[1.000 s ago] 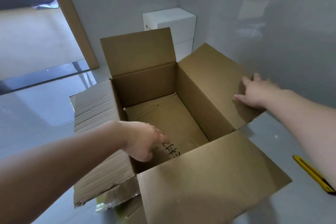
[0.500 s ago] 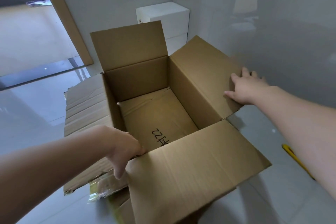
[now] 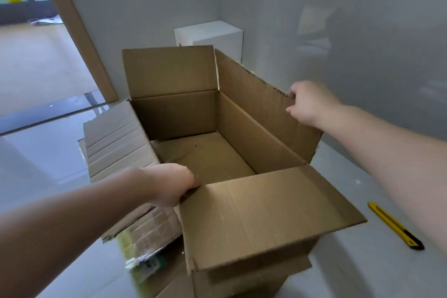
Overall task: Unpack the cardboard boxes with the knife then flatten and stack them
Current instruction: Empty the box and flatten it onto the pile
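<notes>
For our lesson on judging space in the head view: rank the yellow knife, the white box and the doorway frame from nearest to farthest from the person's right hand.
From the right hand:
1. White box, in the corner behind the cardboard box.
2. Yellow knife, on the floor at the right.
3. Doorway frame, far left.

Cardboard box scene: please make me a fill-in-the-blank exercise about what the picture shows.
1. The cardboard box has its top flaps ____.
2. The right hand grips the edge of the box's ____ flap.
3. The yellow knife lies on the ____, held by neither hand.
4. The left hand grips the box's near-left ____.

Missing words: open; right; floor; corner
</notes>
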Demonstrator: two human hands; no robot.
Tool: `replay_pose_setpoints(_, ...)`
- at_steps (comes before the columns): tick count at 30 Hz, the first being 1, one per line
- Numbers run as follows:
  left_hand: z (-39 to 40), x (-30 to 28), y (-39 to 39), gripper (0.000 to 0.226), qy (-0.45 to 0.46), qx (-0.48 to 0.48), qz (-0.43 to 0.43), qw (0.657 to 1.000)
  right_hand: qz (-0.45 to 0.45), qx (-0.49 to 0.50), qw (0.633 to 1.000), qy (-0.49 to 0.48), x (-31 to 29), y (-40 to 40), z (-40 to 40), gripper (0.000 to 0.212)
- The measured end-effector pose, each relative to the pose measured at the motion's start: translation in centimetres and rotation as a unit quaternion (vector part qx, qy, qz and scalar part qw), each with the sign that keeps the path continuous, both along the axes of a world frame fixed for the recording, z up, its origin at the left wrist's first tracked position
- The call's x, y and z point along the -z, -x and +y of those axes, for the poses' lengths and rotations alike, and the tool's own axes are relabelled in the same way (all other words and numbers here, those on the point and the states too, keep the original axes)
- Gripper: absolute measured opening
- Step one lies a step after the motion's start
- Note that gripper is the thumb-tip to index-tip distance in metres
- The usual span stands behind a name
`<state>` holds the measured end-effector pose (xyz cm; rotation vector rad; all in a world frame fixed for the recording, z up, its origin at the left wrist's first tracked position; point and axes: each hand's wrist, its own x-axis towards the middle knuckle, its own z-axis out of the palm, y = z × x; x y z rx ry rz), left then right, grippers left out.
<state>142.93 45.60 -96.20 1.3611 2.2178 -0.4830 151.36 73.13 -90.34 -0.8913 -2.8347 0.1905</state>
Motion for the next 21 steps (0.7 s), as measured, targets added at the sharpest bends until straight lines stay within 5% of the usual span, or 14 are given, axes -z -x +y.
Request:
replay_pose_setpoints(3, 1.9, 0.3, 3.1, 0.026, -0.122, -0.008, 0.052, 0.991, -0.001, -0.072, 0.997, 0.019, -1.2, -1.0, -2.4, 0.015)
replay_pose_setpoints(9, 6.2, 1.6, 8.2, 0.019, -0.334, -0.243, 0.057, 0.909, -0.046, -0.123, 0.991, -0.009, -1.0, -4.6, -3.0, 0.022)
replay_pose_setpoints(12, 5.8, 3.8, 7.9, 0.067, -0.398, -0.234, 0.122, 0.879, -0.074, -0.116, 0.99, 0.015, -0.3, -6.2, -2.3, 0.016)
replay_pose_setpoints(15, 5.0, 4.7, 7.0, 0.123, -0.475, -0.162, 0.09, 0.86, -0.069, -0.099, 0.992, 0.047, 0.3, -6.8, -1.5, 0.019)
replay_pose_setpoints(18, 5.3, 3.9, 6.2, 0.125, -0.554, -0.07, 0.045, 0.828, -0.062, -0.101, 0.992, 0.049, 0.2, -6.5, -0.9, 0.026)
replay_pose_setpoints(21, 5.2, 3.1, 6.6, 0.124, -0.591, -0.089, 0.004, 0.801, -0.052, -0.105, 0.991, 0.07, 0.0, -6.7, -0.2, 0.028)
